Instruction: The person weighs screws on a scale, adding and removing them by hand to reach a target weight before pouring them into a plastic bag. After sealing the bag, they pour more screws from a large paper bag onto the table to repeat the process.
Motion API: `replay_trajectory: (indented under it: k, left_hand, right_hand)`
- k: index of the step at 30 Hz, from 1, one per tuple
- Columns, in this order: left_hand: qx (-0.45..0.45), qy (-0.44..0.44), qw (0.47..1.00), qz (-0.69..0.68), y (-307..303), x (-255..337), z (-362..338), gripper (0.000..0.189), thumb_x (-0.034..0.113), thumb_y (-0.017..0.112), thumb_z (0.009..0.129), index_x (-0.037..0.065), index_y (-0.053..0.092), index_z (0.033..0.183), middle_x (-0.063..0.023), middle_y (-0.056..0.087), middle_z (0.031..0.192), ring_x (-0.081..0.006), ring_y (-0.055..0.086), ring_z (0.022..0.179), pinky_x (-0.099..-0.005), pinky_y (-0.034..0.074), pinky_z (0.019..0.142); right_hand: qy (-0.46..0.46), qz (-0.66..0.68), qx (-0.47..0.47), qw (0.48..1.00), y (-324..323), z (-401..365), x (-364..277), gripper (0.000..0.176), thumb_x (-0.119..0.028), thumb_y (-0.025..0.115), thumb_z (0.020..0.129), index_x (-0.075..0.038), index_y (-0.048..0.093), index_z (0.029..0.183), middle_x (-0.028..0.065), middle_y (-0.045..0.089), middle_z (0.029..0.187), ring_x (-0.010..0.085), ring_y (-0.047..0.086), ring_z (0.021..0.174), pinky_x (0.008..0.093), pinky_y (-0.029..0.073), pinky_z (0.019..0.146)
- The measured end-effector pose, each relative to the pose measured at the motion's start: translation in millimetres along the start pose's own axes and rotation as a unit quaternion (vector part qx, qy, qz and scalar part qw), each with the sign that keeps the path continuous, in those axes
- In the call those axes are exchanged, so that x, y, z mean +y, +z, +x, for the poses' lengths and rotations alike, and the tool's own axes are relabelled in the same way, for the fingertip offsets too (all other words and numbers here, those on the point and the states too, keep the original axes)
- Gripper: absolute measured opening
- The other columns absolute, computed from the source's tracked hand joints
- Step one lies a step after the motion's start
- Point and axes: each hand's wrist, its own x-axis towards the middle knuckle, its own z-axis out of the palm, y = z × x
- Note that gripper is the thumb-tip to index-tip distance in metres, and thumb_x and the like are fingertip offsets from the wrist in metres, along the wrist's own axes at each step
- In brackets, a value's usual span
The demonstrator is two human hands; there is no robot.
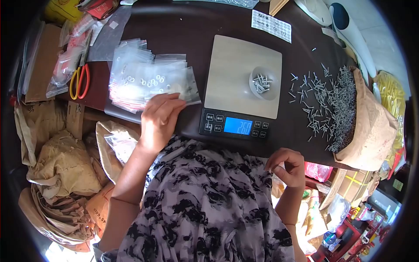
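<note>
My left hand [161, 117] is at the front edge of a spread of clear zip bags [146, 74] with small round labels. Its fingers are closed at the edge of a bag on the right side of the pile. My right hand [289, 167] is at the table's front edge beside the patterned garment, fingers curled in toward the thumb; whatever they may hold is hidden. Between the hands stands a digital scale [227, 74] whose blue display [238, 126] seems to read 260. On its plate is a small translucent cup [265, 97] with screws [262, 83] inside.
Loose screws [321, 102] spill from a brown paper bag [369, 126] at the right. A sheet of round labels [271, 26] lies behind the scale. Scissors [79, 81] with red and yellow handles lie at the left. Paper sacks [65, 161] stand below the table.
</note>
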Motion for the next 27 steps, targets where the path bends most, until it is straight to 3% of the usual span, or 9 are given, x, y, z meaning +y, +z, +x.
replay_trajectory:
  k: [2, 5, 8, 11, 14, 17, 21, 24, 27]
  left_hand:
    - [-0.001, -0.037, 0.998, -0.044, 2.4, 1.0, 0.0, 0.019, -0.008, 0.067, 0.076, 0.0, 0.069, 0.092, -0.015, 0.069, 0.097, -0.0259, 0.067, 0.095, -0.0304, 0.052, 0.077]
    - [-0.011, -0.094, 0.993, -0.078, -7.0, 5.9, 4.2, 0.017, -0.009, 0.066, 0.077, -0.002, 0.069, 0.093, -0.0146, 0.069, 0.098, -0.0261, 0.067, 0.088, -0.0307, 0.053, 0.079]
    - [0.029, -0.068, 0.995, -0.072, -18.8, 14.7, 9.8, 0.02, -0.011, 0.064, 0.077, -0.002, 0.069, 0.094, -0.0134, 0.069, 0.098, -0.024, 0.067, 0.087, -0.0297, 0.053, 0.079]
    - [0.012, -0.018, 0.999, -0.047, -30.8, 32.1, 9.3, 0.02, -0.013, 0.062, 0.077, -0.001, 0.069, 0.091, -0.0122, 0.069, 0.096, -0.0224, 0.067, 0.088, -0.0306, 0.053, 0.079]
    - [-0.041, 0.014, 0.983, -0.179, -23.2, 56.3, 1.7, 0.016, -0.01, 0.069, 0.073, 0.004, 0.068, 0.082, -0.0078, 0.068, 0.084, -0.0194, 0.066, 0.079, -0.0293, 0.051, 0.07]
    - [-0.138, 0.04, 0.955, -0.259, -16.3, 82.3, 0.4, 0.014, -0.003, 0.076, 0.07, 0.005, 0.068, 0.079, -0.0067, 0.065, 0.075, -0.0191, 0.063, 0.066, -0.0284, 0.048, 0.058]
    - [-0.211, 0.025, 0.914, -0.346, -15.9, 95.8, -0.8, 0.014, 0.003, 0.079, 0.07, 0.002, 0.065, 0.073, -0.0062, 0.056, 0.064, -0.0186, 0.055, 0.055, -0.0308, 0.043, 0.048]
    - [-0.226, 0.067, 0.889, -0.392, -11.9, 96.5, 3.2, 0.019, 0.01, 0.081, 0.07, 0.003, 0.063, 0.072, -0.0052, 0.055, 0.063, -0.0184, 0.052, 0.05, -0.0303, 0.041, 0.046]
    - [-0.259, 0.096, 0.857, -0.434, -9.6, 97.5, 1.8, 0.021, 0.012, 0.08, 0.07, 0.004, 0.062, 0.076, -0.0041, 0.054, 0.064, -0.0196, 0.053, 0.054, -0.0317, 0.042, 0.05]
  right_hand:
    - [0.006, -0.014, 0.007, 1.0, 2.2, 1.0, 0.1, 0.005, -0.006, 0.066, 0.079, -0.001, 0.063, 0.078, 0.0094, 0.066, 0.076, 0.0179, 0.064, 0.07, 0.0286, 0.049, 0.065]
    - [0.002, -0.019, 0.008, 1.0, 3.1, 3.1, 0.1, 0.005, -0.005, 0.066, 0.079, -0.002, 0.063, 0.078, 0.0084, 0.066, 0.076, 0.0175, 0.064, 0.071, 0.0285, 0.049, 0.064]
    - [-0.003, -0.05, 0.001, 0.999, 4.0, 7.9, 1.1, 0.007, -0.006, 0.068, 0.078, -0.002, 0.063, 0.079, 0.0076, 0.065, 0.076, 0.0172, 0.063, 0.068, 0.0284, 0.049, 0.063]
    - [0.02, -0.067, 0.017, 0.997, 17.2, 20.5, -5.8, 0.013, -0.007, 0.071, 0.076, -0.002, 0.064, 0.086, 0.0082, 0.064, 0.085, 0.0188, 0.062, 0.077, 0.0302, 0.049, 0.069]
    - [-0.105, -0.145, 0.118, 0.977, 51.0, 51.1, -19.2, 0.02, -0.007, 0.072, 0.074, -0.004, 0.065, 0.092, 0.0082, 0.062, 0.096, 0.0221, 0.06, 0.09, 0.0326, 0.046, 0.079]
    - [-0.185, -0.202, 0.029, 0.961, 57.3, 64.9, -16.3, 0.024, -0.006, 0.072, 0.072, -0.005, 0.065, 0.095, 0.0081, 0.06, 0.102, 0.0251, 0.057, 0.1, 0.0343, 0.043, 0.086]
    - [-0.219, -0.179, -0.013, 0.959, 52.3, 61.5, -7.5, 0.014, -0.009, 0.07, 0.075, -0.003, 0.064, 0.086, 0.0089, 0.062, 0.087, 0.0268, 0.061, 0.089, 0.0338, 0.047, 0.074]
    - [-0.122, -0.032, -0.053, 0.991, 47.3, 52.6, -12.0, 0.009, -0.007, 0.068, 0.075, -0.002, 0.062, 0.081, 0.0077, 0.063, 0.077, 0.0247, 0.063, 0.077, 0.0325, 0.048, 0.065]
    - [-0.096, 0.07, -0.13, 0.984, 44.5, 46.2, -17.3, 0.009, -0.007, 0.069, 0.076, -0.003, 0.062, 0.081, 0.006, 0.059, 0.07, 0.0223, 0.058, 0.061, 0.0307, 0.042, 0.053]
